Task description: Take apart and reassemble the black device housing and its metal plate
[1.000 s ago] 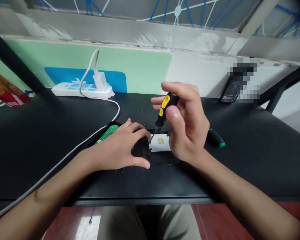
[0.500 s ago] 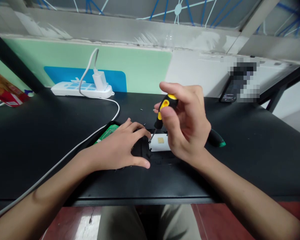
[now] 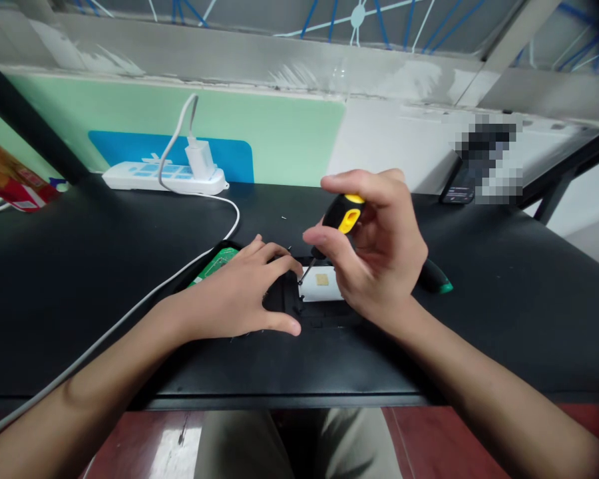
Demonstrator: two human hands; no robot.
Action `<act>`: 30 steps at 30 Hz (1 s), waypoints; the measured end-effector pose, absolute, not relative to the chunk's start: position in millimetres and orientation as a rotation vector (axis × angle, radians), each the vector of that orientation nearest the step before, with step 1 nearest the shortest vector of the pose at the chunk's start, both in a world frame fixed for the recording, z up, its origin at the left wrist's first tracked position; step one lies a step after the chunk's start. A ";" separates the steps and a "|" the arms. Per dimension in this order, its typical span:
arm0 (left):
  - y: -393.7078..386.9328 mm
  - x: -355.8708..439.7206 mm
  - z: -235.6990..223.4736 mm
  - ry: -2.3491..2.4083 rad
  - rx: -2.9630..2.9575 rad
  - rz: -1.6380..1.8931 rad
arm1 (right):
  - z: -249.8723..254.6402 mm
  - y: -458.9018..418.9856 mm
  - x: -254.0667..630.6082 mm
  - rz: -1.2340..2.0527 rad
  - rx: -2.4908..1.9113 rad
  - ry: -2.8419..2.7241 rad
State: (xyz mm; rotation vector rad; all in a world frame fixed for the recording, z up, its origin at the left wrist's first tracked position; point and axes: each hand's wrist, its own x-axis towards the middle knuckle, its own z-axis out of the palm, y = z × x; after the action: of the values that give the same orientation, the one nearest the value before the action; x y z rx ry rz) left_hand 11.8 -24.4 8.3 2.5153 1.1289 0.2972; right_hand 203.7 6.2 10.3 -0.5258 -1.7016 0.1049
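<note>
My right hand (image 3: 379, 239) grips a yellow-and-black screwdriver (image 3: 340, 216) by its handle. The shaft slants down to the left, its tip at the left edge of a white plate (image 3: 312, 289) with a tan square on it. This plate sits in a black plastic housing (image 3: 284, 299), partly hidden by my hands. My left hand (image 3: 239, 286) lies over the housing's left part with its fingers spread, the index fingertip beside the screwdriver tip. Behind that hand shows a green circuit board (image 3: 217, 263), mostly covered.
A black tool with a green end (image 3: 436, 278) lies right of my right hand. Behind stand a white power strip (image 3: 140, 176) with a plugged-in charger (image 3: 199, 158) and a phone (image 3: 459, 183). A white cable (image 3: 144, 299) crosses the table's left side. A red packet (image 3: 17, 176) is far left.
My right hand has turned the screwdriver handle, and its thumb and fingers have shifted around it. The tip stays at the plate's left edge. My left hand has hardly moved.
</note>
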 end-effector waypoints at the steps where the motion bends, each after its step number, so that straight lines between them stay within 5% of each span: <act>1: -24.3 11.7 7.9 1.127 2.520 0.293 | 10.2 5.2 203.5 0.128 -0.518 -1.722; 9: -23.9 11.1 7.4 1.125 2.535 0.290 | 4.9 3.5 205.0 0.300 -0.553 -1.751; 30: -23.7 11.2 6.2 1.113 2.546 0.317 | 6.9 10.2 205.2 0.143 -0.558 -1.659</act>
State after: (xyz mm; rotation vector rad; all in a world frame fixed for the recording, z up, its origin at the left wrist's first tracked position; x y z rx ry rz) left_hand 11.2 -23.7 6.2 2.5461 1.1128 0.3173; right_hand 205.2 10.2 6.9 -0.5578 -1.6589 0.1428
